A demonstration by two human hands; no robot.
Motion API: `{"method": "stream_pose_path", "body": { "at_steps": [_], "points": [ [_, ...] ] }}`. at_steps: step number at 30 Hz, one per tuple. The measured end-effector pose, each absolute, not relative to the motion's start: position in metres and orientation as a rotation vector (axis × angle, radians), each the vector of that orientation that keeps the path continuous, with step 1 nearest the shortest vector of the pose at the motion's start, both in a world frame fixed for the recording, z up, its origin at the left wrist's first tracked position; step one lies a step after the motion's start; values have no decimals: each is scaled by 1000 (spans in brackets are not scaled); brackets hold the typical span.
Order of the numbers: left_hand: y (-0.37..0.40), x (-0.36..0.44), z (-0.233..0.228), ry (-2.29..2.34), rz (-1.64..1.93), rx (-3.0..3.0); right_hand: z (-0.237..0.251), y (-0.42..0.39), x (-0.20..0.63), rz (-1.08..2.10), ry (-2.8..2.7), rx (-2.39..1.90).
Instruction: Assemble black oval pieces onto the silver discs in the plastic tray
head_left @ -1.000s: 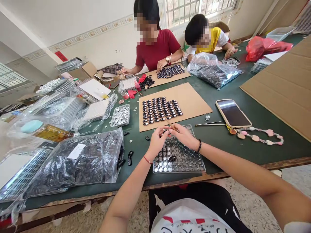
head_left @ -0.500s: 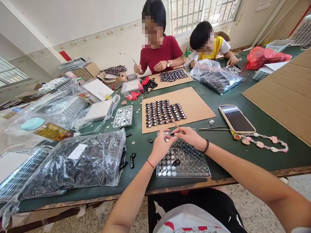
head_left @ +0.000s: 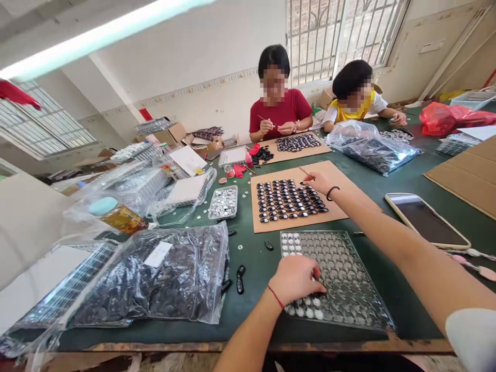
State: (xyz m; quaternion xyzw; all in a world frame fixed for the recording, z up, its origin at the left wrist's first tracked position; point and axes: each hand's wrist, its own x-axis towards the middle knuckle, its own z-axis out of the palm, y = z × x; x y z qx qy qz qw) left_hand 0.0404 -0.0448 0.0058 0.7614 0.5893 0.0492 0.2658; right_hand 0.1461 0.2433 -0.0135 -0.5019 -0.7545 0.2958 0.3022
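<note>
My right hand (head_left: 321, 181) reaches over the cardboard sheet (head_left: 267, 226), closed round a thin wooden stick (head_left: 306, 171). Its fingertips are at the upper right of the rows of small black pieces with white oval tops (head_left: 287, 199); a dark bit shows under them. My left hand (head_left: 296, 279) is down on the clear tray of round cells (head_left: 349, 279), thumb and fingers drawn together in a pinch. What they hold is hidden. White discs (head_left: 290, 243) fill some cells on the tray's left side.
Left of the tray lie loose black pieces (head_left: 241, 279) and a plastic bag of black pieces (head_left: 155, 284). A tub of white discs (head_left: 223, 201) stands behind. A phone (head_left: 426, 219) lies at right. Two people (head_left: 281, 111) sit across the table, one holding a thin stick.
My right hand has moved from the tray forward to the rows on the cardboard. My left hand has dropped nearer on the tray, where a black piece lay before. The view has shifted.
</note>
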Motion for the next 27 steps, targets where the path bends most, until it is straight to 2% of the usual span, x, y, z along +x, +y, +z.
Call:
{"method": "stream_pose_path", "body": {
  "at_steps": [6, 12, 15, 18, 22, 25, 27],
  "points": [
    [-47, 41, 0, 1491, 67, 2113, -24, 271, 132, 808, -2136, -1396],
    [-46, 46, -2, 1510, 21, 2110, -22, 262, 125, 765, -2137, -1441],
    [-43, 43, -3, 1466, 108, 2094, -14, 251, 124, 719, -2075, -1417],
    [-37, 31, -2, 1435, 372, 2046, -9, 223, 129, 696, -1992, -1374],
    [-23, 14, 5, 1427, 910, 1752, -10, 150, 147, 767, -1954, -1276],
    [-9, 3, 5, 1514, 1299, 1474, -5, 90, 161, 1029, -2010, -905],
    [-1, -2, 2, 1607, 1417, 1319, 0, 59, 170, 1099, -2155, -766]
  ]
}}
